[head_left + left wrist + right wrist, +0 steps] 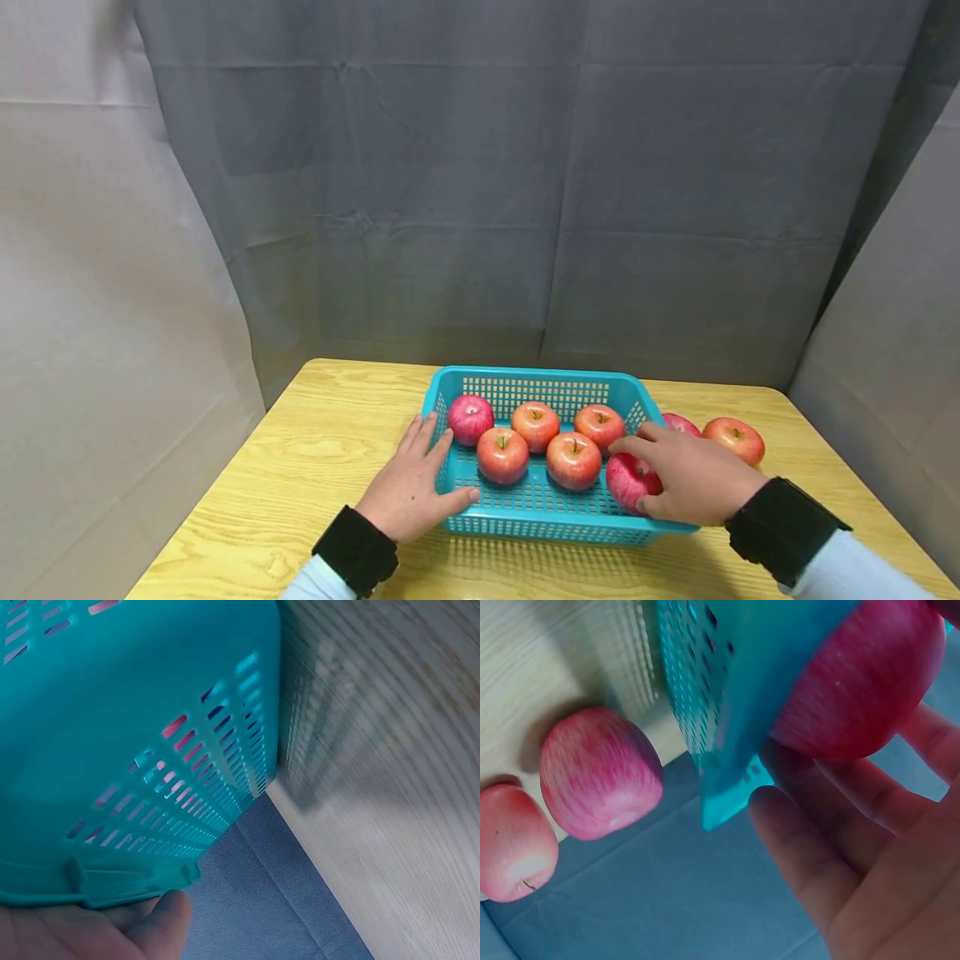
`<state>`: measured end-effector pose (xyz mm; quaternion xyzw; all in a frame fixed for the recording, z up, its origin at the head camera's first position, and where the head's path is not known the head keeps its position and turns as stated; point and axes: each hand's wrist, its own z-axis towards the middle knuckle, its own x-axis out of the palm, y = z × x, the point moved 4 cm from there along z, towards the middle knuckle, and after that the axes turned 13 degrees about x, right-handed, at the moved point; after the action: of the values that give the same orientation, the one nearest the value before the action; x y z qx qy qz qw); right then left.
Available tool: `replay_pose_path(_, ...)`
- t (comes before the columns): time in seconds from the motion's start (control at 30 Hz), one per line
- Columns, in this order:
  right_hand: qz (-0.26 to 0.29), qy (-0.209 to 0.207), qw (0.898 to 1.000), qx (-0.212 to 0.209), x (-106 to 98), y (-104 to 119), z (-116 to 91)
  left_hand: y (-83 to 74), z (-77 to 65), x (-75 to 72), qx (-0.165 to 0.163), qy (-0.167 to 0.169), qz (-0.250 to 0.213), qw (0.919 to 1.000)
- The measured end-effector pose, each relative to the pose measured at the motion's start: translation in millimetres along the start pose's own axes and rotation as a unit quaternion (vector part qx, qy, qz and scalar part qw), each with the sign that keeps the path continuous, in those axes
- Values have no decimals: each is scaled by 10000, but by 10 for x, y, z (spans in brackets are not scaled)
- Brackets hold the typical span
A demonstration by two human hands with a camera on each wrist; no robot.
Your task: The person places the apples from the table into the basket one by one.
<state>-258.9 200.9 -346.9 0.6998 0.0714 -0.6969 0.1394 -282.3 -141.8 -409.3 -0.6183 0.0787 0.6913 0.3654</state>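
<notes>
Basket walls (555,525) block sideways passage; above the middle apples (573,462) lies room.

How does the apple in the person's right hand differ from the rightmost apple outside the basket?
The held apple is deeper pinkish red; the rightmost apple is paler orange-red. The right hand grips the held apple; no hand touches the rightmost apple. The held apple is at the right end of the turquoise basket, inside its wall; the rightmost apple rests outside, on the wooden table. Both are rounded and reddish.

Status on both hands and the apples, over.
Right hand grips pinkish-red round apple in right end of teal perforated plastic basket. Left hand touches basket's left rim. Five other apples inside; no obstruction visible.
</notes>
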Motion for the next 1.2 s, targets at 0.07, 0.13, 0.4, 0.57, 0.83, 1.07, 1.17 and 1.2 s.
replay_pose_path(0.07,6,22,10000,-50,30,4,10,0,1,-1,0,-2,-3,10000)
replay_pose_path(0.13,-4,21,10000,-77,50,6,22,-1,-3,0,5,-16,1,10000)
replay_pose_path(0.4,-1,214,9998,-28,131,8,98,0,-13,-3,-8,-54,-56,10000)
replay_pose_path(0.57,-15,350,9994,52,194,11,147,-5,-6,-8,-8,-43,-100,9999)
replay_pose_path(0.83,-11,427,9991,74,248,19,181,-10,3,-19,4,-11,-78,10000)
replay_pose_path(1.07,51,480,9988,49,303,15,207,-7,0,-15,-19,0,-110,9999)
replay_pose_path(1.17,52,527,9986,53,332,11,224,-10,-8,-10,-10,-4,-126,9999)
replay_pose_path(1.2,52,539,9985,59,339,11,227,-11,-10,-7,0,-6,-130,9999)
